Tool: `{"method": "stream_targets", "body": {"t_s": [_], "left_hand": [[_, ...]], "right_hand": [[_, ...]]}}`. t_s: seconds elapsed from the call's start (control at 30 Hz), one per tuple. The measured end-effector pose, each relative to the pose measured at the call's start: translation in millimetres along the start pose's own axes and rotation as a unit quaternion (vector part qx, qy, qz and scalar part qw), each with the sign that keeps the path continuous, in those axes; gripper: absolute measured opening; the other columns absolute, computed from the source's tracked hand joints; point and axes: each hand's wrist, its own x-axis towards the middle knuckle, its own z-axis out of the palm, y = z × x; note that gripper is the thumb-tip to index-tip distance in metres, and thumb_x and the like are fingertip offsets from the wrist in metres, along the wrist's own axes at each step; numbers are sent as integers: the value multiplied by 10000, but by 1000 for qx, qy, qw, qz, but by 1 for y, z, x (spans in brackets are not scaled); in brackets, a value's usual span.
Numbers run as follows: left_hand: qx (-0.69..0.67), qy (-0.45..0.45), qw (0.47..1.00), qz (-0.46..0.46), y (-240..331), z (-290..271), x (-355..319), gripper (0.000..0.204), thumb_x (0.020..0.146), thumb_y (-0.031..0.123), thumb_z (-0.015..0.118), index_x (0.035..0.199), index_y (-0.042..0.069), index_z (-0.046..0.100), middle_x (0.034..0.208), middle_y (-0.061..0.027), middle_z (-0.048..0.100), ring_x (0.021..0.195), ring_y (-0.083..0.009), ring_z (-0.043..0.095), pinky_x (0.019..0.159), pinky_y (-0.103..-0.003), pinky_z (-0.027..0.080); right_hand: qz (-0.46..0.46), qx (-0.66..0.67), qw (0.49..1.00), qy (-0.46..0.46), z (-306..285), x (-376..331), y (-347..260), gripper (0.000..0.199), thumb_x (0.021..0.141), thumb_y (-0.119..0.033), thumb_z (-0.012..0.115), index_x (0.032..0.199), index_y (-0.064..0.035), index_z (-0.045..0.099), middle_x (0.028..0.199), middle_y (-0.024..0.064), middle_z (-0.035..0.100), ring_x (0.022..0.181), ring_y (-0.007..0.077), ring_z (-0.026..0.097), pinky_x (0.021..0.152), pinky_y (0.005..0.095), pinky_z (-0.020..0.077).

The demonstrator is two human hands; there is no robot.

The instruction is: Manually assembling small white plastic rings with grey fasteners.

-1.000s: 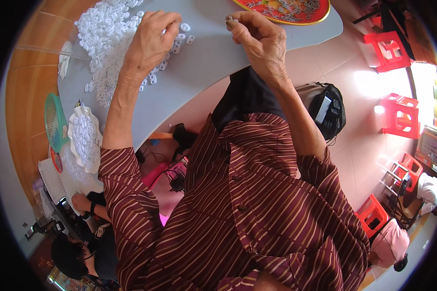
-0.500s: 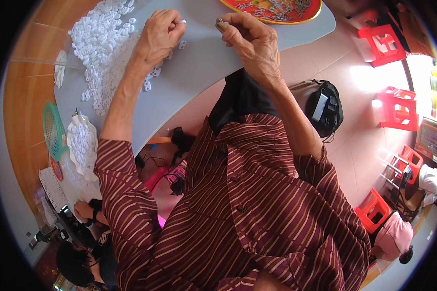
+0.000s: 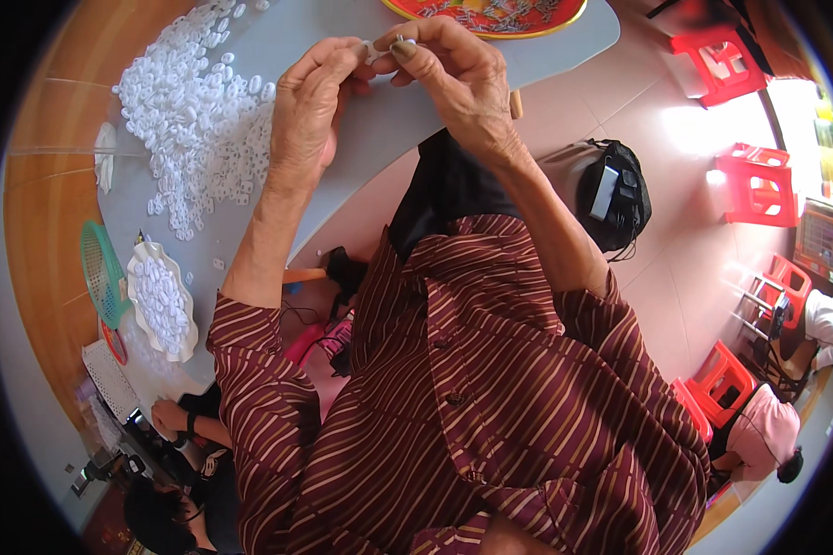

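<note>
head view shows both hands meeting above the grey table (image 3: 389, 139), right of the white pile (image 3: 199, 120): left hand (image 3: 310, 111) and right hand (image 3: 458, 79) pinch one small white piece (image 3: 372, 51), apparently mid-assembly, needing steady aligned pressure next.

Small white piece (image 3: 372, 51) mostly hidden between fingers (image 3: 347, 57).

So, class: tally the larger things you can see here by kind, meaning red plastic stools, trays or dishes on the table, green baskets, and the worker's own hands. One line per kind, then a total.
Red plastic stools: 5
Trays or dishes, a red tray and a white dish: 2
Green baskets: 1
Worker's hands, left hand and right hand: 2
Total: 10
</note>
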Motion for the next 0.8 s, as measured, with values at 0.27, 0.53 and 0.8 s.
{"method": "stream_targets", "body": {"t_s": [0.27, 0.53, 0.8], "left_hand": [[31, 15, 999, -4, 8, 9, -4, 179, 880, 130, 595, 979, -9, 651, 851, -36, 635, 786, -103, 565, 710, -231, 444], [-1, 25, 1000, 7, 3, 13, -7, 184, 880, 138, 603, 980, -8, 650, 841, -42, 629, 781, -116, 563, 730, -250, 448], [8, 17, 1000, -4, 3, 9, -6, 188, 876, 138, 611, 996, -2, 643, 849, -50, 637, 789, -120, 572, 742, -258, 451]], "right_hand": [[20, 29, 999, 22, -1, -1, -3, 174, 910, -144, 586, 992, 10, 592, 895, 59, 665, 822, 125, 660, 655, 236, 532], [22, 56, 998, 20, 1, 0, -3, 177, 914, -141, 579, 1004, 11, 591, 894, 59, 664, 822, 130, 664, 654, 230, 534], [42, 18, 999, 5, -2, -2, 0, 177, 905, -141, 591, 993, 13, 597, 861, 51, 668, 791, 122, 662, 648, 230, 535]]}}
